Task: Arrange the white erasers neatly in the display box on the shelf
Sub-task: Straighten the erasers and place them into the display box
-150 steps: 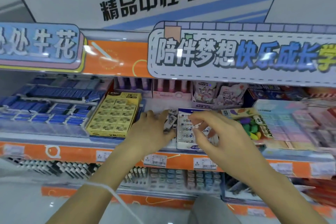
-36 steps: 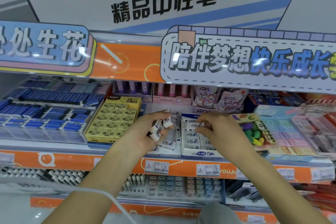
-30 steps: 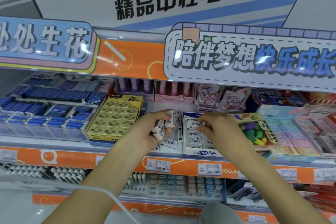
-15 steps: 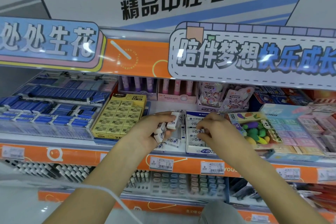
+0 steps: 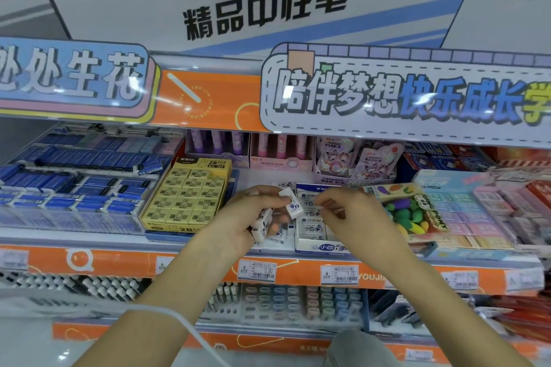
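Observation:
A white display box (image 5: 323,247) with a blue printed front stands at the shelf's front edge, with white erasers (image 5: 311,229) lined up flat inside. My left hand (image 5: 250,217) hovers just left of the box, clutching a few white erasers; one eraser (image 5: 293,205) sticks up between thumb and forefinger, another (image 5: 261,226) pokes out below the fingers. My right hand (image 5: 348,217) is over the box's right side, fingertips pinched close to the raised eraser; nothing is clearly held in it. Loose white erasers (image 5: 278,234) lie on the shelf left of the box.
A yellow box of 2B erasers (image 5: 186,199) sits to the left, blue erasers (image 5: 74,188) beyond it. A box of colourful shaped erasers (image 5: 408,211) stands right of my right hand. Pink and purple packs (image 5: 280,149) line the back. Price tags (image 5: 259,270) front the orange shelf edge.
My right hand has lifted from the box's erasers toward my left hand. My left hand has raised one eraser higher between thumb and forefinger.

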